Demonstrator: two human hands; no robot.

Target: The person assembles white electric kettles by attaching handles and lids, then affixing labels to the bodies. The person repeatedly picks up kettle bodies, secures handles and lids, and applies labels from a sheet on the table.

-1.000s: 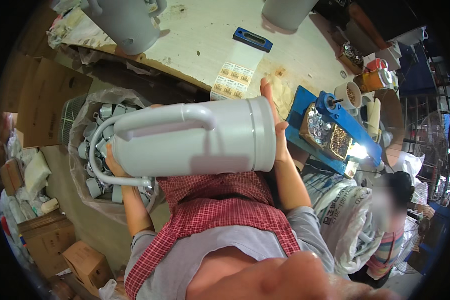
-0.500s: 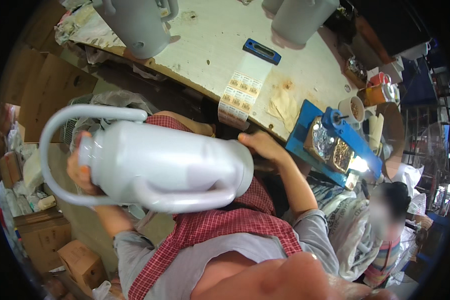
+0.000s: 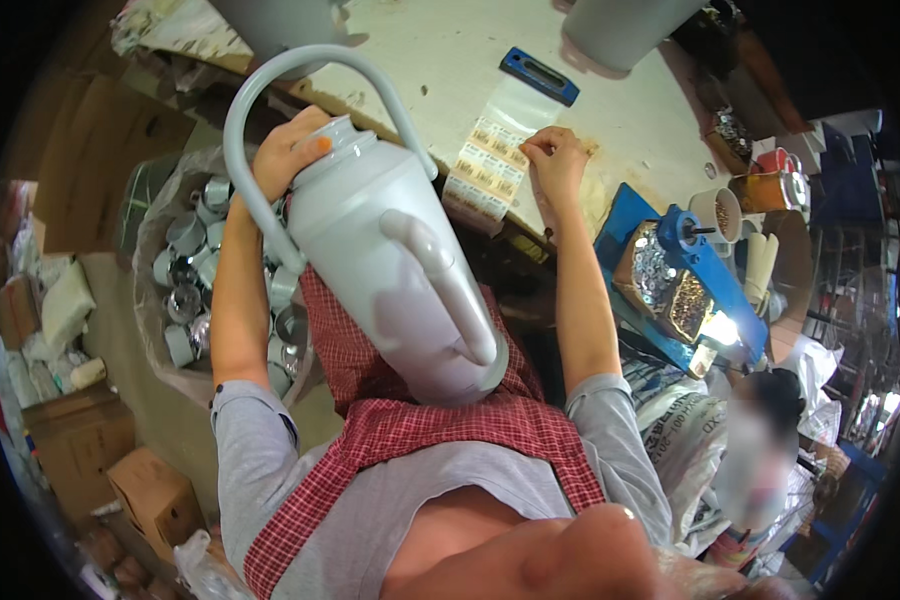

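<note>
A light grey vacuum flask body [image 3: 375,255] with a hoop handle and a side handle leans across my lap, its neck tilted up to the left. My left hand [image 3: 288,155] is closed round its neck, inside the hoop handle. Over the table edge hangs a sheet of small printed stickers [image 3: 488,168]. At the sheet's right edge, the thumb and finger of my right hand [image 3: 560,165] are pinched on it; whether a single sticker is lifted I cannot tell. A blue bar [image 3: 539,77] lies across the sheet's far end.
Grey flask bodies [image 3: 625,30] stand at the back of the white table [image 3: 420,60]. A blue machine [image 3: 710,275] with bins of small metal parts is on the right. Left of my lap a plastic-lined bag [image 3: 155,300] holds metal cups; cartons [image 3: 155,495] stand beyond. Another person sits at lower right.
The flask has swung from lying sideways to a tilted position with its base on my lap. My right hand has left its base and reached forward to the sticker sheet.
</note>
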